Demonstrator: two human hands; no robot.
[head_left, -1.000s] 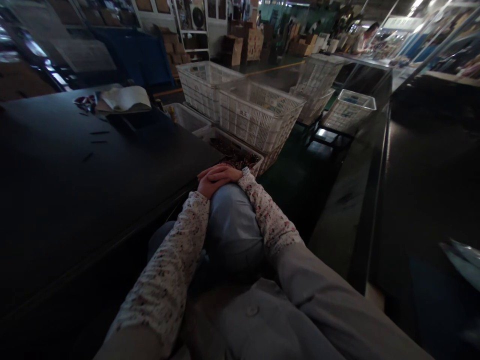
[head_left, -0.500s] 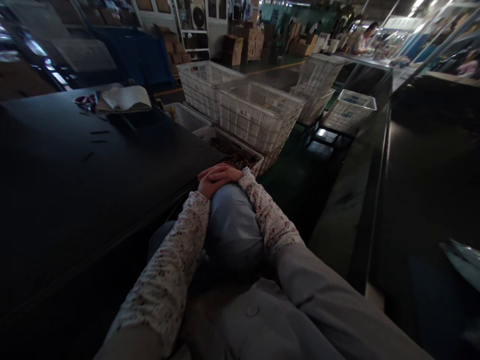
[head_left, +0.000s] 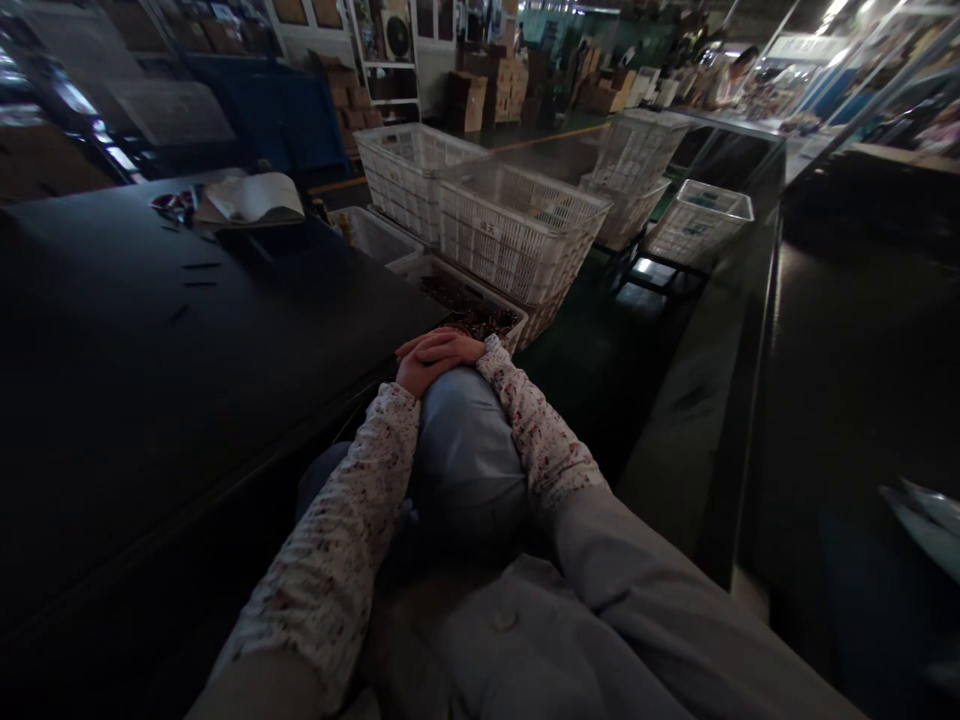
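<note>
Head view: the left hand and right hand lie clasped together, empty, on a smooth blue-grey trouser knee, just short of a white slatted plastic crate holding small dark parts.

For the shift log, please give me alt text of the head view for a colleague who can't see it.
A seated person's clasped hands rest over a blue-grey trouser leg, beside a dark worktable. Just ahead, a low white crate holds small dark parts, with larger white lattice crates beyond.
</note>
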